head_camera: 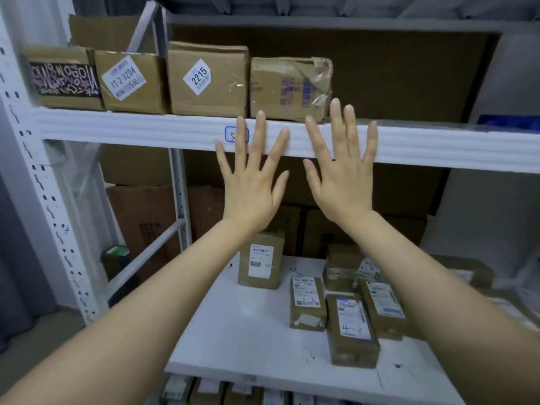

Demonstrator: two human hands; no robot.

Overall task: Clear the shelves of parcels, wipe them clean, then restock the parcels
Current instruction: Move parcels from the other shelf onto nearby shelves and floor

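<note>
Left hand (251, 185) and right hand (343, 182) raised side by side, fingers (258, 133) spread wide, holding nothing, before the upper shelf (131, 127) edge, below a taped parcel (287, 87)

The upper parcels (225, 65) are made of matt brown cardboard, with white paper labels (198, 77) stuck on. The crumpled box (289, 87) at 12 o'clock is wrapped in glossy clear tape. The shelf rail (146, 127) and perforated upright (35, 176) are finished as white painted metal. The lower shelf board (242, 317) at 6 o'clock is smooth and matt.
</note>
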